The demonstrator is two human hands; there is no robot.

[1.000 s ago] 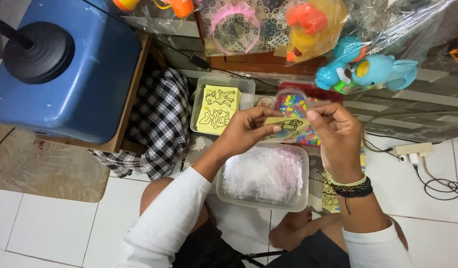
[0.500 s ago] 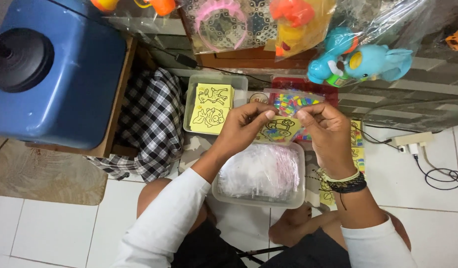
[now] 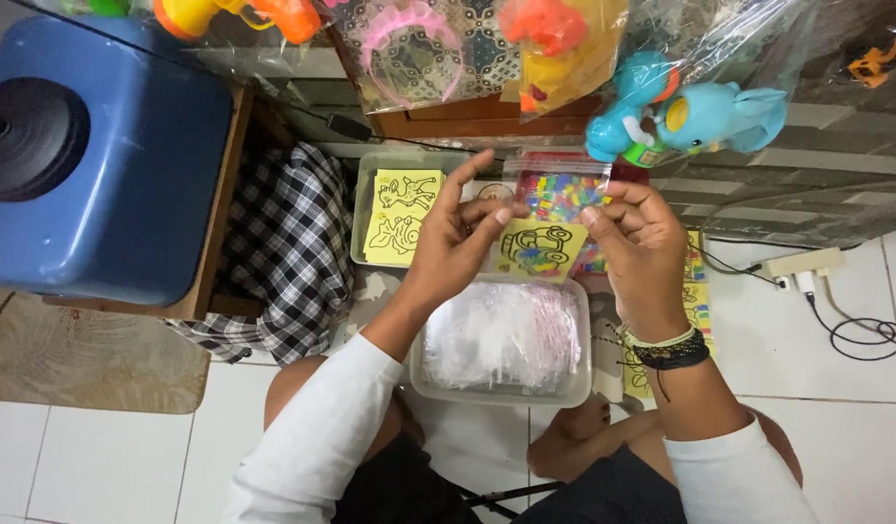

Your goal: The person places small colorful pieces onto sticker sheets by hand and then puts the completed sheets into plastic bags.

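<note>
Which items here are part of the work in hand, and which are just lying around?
In hand:
- left hand and right hand hold a clear bag with a yellow card going in
- tub of empty clear bags
- tray of yellow cards

Lying about:
- blue container
- checked cloth
- bagged blue toy
- power strip

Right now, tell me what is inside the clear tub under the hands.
The clear tub holds a heap of thin clear plastic bags. The heap covers the tub's bottom, so anything beneath it cannot be seen.
</note>
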